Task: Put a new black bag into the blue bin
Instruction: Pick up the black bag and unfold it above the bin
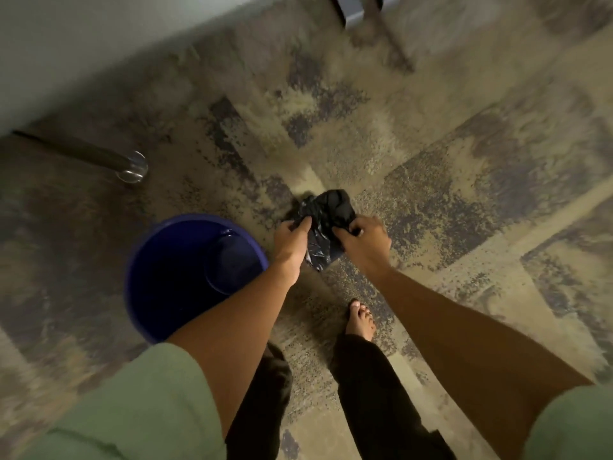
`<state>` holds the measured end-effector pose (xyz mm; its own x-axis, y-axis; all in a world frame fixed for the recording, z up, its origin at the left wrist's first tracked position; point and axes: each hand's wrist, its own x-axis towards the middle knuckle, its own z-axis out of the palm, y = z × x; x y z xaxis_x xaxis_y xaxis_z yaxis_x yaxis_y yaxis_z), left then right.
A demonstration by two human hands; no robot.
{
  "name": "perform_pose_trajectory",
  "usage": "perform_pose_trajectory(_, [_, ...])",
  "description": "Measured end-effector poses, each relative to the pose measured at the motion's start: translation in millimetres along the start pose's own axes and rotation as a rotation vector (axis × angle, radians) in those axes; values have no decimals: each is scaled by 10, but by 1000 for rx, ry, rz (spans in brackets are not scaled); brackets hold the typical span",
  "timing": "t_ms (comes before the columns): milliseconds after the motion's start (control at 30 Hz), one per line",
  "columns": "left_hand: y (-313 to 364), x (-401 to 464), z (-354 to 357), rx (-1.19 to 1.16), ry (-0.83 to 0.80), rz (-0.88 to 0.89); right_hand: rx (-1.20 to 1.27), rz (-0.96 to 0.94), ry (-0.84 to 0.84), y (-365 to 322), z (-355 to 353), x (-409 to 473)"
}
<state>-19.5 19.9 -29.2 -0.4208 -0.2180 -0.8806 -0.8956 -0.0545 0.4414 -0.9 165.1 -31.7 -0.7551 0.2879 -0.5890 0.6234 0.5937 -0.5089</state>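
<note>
**Black bag held over carpet, beside bin**

Black plastic bag (326, 224), still crumpled, held in the air between both hands, just right of the blue bin (185, 273). Left hand (292, 242) pinches its left edge; right hand (363, 242) is clenched on its right side. Bin stands upright on mottled carpet (464, 180), with no liner in it. One bare foot (361, 322) below the hands. Metal furniture leg (99, 157) farther left.

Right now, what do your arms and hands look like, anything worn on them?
Both arms are bare from above the elbow down, under short light green sleeves. The left hand and right hand wear no gloves; no watch, ring or bracelet shows.
</note>
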Motion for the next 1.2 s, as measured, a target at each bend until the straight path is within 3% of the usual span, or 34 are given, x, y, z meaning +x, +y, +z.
perform_pose_trajectory(300, [780, -1166, -668, -14, 83, 53, 221, -48, -134, -887, -730, -937])
perform_pose_trajectory(433, [1016, -1683, -1004, -179, 73, 96, 294, -110, -187, -1278, -995, -1416])
perform_pose_trajectory(633, [1159, -2557, -1490, -626, -4, 77, 660, 65, -371, -1688, -1369, -2016])
perform_pose_trajectory(800, [1086, -3231, -1780, -724, -81, 101, 716, 66, -478, -2053, -1590, -2574])
perform_pose_trajectory(900, [1020, -3534, -1918, -660, -93, 200, 563, -31, -480, -2256, -1625, -2862])
perform_pose_trajectory(1033, [877, -3855, -2146, -358, -64, 407, 458, -183, -479, -2519, -1636, -3252])
perform_pose_trajectory(1200, [892, -4178, -2471, -141, 10, 573, 472, -313, -535, -2916, -1720, -3639])
